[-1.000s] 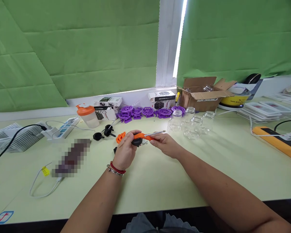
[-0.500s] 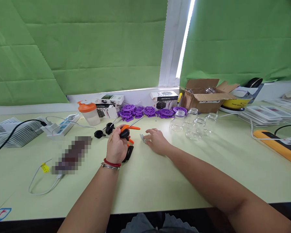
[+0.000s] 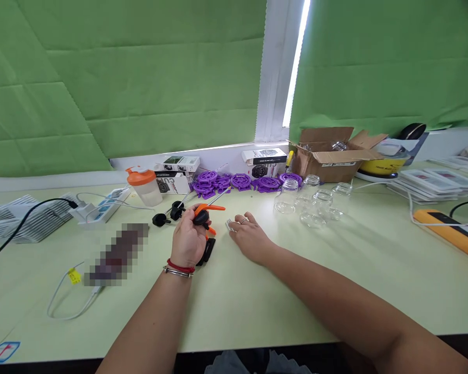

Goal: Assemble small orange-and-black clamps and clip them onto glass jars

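My left hand (image 3: 189, 239) is closed around an orange-and-black part (image 3: 201, 216) with orange prongs on its right side. A thin metal rod (image 3: 220, 196) sticks out beyond it, up and to the right. Under and beside this hand lie black pieces (image 3: 208, 251) and another orange tip (image 3: 211, 231). My right hand (image 3: 251, 236), with a ring on one finger, rests low over the table, its thumb and fingers closed about a few small silver metal pins (image 3: 229, 225). Two black round pieces (image 3: 161, 219) with metal rods lie left of my left hand.
Purple wheel-like parts (image 3: 241, 182) line the back, near printed boxes (image 3: 264, 156). Glass jars (image 3: 286, 200) and an open carton (image 3: 327, 169) stand to the right. A shaker bottle (image 3: 144, 187), a power strip (image 3: 109, 205) and a blurred-out object (image 3: 119, 254) with a cable are leftward.
My right hand's fingers have lowered and drawn in over the metal pins. My left hand keeps its hold with hardly any movement. The whole view has shifted slightly.
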Available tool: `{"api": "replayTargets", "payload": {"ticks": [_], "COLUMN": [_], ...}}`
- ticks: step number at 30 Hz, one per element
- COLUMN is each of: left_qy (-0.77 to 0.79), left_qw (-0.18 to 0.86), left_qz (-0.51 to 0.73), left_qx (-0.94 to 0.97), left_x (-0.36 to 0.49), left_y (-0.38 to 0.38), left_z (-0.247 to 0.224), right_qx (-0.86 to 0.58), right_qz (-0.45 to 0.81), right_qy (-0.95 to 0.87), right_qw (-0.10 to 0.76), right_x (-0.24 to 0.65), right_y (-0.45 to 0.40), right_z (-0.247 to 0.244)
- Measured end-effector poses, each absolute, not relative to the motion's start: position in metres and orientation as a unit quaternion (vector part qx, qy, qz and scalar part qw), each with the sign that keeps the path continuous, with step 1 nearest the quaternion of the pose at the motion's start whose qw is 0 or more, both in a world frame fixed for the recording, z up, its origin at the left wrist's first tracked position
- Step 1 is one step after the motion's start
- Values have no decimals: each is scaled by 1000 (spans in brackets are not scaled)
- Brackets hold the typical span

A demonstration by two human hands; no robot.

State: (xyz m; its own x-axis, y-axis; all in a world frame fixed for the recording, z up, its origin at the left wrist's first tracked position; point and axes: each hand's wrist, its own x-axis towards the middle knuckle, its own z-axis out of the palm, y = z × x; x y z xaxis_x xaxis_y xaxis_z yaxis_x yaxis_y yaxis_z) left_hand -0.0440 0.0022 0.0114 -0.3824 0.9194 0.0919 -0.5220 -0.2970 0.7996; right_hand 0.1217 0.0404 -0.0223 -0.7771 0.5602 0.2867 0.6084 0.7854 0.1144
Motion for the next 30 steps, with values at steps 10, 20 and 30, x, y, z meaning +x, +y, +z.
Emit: {"api": "replayTargets", "payload": {"ticks": [10, 20, 30], "left_qy": [366, 352, 329], "left_qw": [513, 545, 568], "left_qz": [701, 674, 657], "left_qx": [335, 353, 370], "left_x": [-33, -23, -18], "left_y": [-5, -10, -17], "left_z": [13, 10, 12], "right_qx": [-149, -2, 29], "right_qz": [-169, -238, -152], "right_qy": [-974, -969, -974], "right_qw": [37, 60, 167], "right_x": [146, 158, 155], "right_y": [-5, -6, -3], "right_z": [-17, -12, 16]}}
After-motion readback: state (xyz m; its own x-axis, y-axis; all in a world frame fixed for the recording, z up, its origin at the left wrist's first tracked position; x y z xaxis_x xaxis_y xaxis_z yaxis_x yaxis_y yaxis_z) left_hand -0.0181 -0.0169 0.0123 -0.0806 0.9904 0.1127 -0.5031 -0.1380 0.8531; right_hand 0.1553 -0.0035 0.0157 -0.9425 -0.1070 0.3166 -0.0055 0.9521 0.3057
